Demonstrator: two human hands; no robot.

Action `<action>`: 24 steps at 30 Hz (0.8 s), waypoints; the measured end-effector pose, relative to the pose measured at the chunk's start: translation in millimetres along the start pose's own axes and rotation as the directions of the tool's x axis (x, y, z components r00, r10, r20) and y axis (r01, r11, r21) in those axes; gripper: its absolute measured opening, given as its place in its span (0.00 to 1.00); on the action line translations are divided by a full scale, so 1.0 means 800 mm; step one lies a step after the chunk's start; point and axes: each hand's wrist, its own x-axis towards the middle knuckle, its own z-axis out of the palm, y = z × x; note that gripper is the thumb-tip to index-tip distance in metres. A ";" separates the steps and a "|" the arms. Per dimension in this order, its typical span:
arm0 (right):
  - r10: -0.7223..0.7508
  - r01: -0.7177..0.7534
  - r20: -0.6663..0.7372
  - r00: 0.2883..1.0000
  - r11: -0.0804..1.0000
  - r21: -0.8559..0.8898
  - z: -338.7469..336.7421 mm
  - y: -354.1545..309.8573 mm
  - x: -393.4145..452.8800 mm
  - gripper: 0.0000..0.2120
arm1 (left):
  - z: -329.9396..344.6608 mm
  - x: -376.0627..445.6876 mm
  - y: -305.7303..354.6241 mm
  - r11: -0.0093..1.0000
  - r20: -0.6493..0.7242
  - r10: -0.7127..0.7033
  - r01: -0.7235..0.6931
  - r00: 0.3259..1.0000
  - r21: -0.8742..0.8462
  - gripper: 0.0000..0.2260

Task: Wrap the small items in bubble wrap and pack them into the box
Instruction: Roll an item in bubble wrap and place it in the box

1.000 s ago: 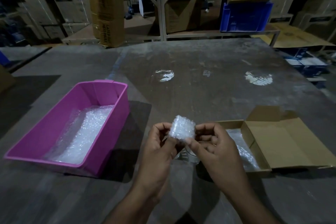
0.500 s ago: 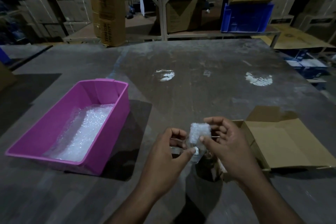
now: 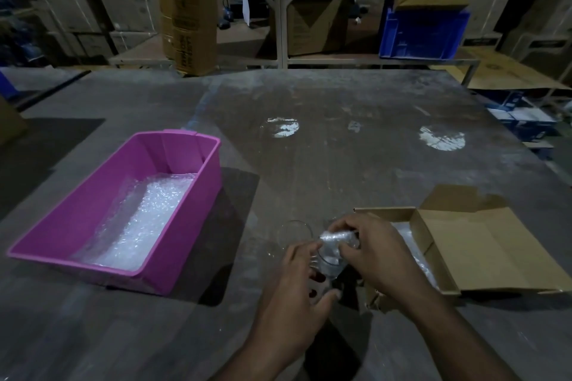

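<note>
2 hands work at the near edge of the grey surface (image 3: 340, 148), between a pink bin (image 3: 182, 219) on the left and an open cardboard box (image 3: 483, 250) on the right. The right hand (image 3: 380, 254) has its grip closed on a small bubble-wrapped item (image 3: 335, 240), fingers curled over the top of the bundle and thumb against its near side. The left hand (image 3: 297, 294) has its grip closed round a clear glass (image 3: 325, 260), fingers behind it and thumb in front. The wrapped item sits at the mouth of this glass; whether it lies partly inside cannot be told. A 2nd clear glass (image 3: 294, 233) stands on the surface just behind the left hand, faint in the dim light. The pink bin holds a sheet of bubble wrap (image 3: 145, 226) along its floor. The cardboard box, lid (image 3: 483, 244) folded flat to the right, holds clear wrapping (image 3: 411, 244) in its tray. A blue crate (image 3: 424, 34) stands on a shelf beyond the surface.
</note>
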 end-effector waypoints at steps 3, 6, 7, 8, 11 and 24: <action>-0.080 0.085 0.043 0.996 0.988 -0.131 0.004 -0.003 0.007 0.15 | 0.006 0.002 -0.003 0.999 0.009 0.028 -0.028 1.000 0.034 0.31; -0.110 0.127 0.094 0.989 0.972 -0.197 0.010 -0.003 0.015 0.16 | 0.009 0.003 -0.004 0.999 0.035 0.010 -0.012 0.999 0.042 0.32; -0.109 0.130 0.107 0.988 0.968 -0.214 0.010 -0.004 0.016 0.16 | 0.009 0.003 -0.004 0.999 0.040 0.016 -0.018 0.999 0.050 0.32; -0.109 0.134 0.115 0.987 0.964 -0.231 0.010 -0.006 0.016 0.16 | 0.010 0.003 -0.004 0.998 0.043 0.027 -0.030 0.999 0.058 0.32; -0.109 0.132 0.106 0.988 0.962 -0.240 0.008 -0.009 0.015 0.13 | 0.011 0.002 -0.004 0.993 0.060 0.039 -0.046 0.997 0.111 0.34; -0.176 0.243 0.190 0.966 0.871 -0.427 0.008 0.006 0.017 0.04 | 0.018 0.005 -0.016 0.953 0.094 0.026 -0.053 0.995 0.299 0.38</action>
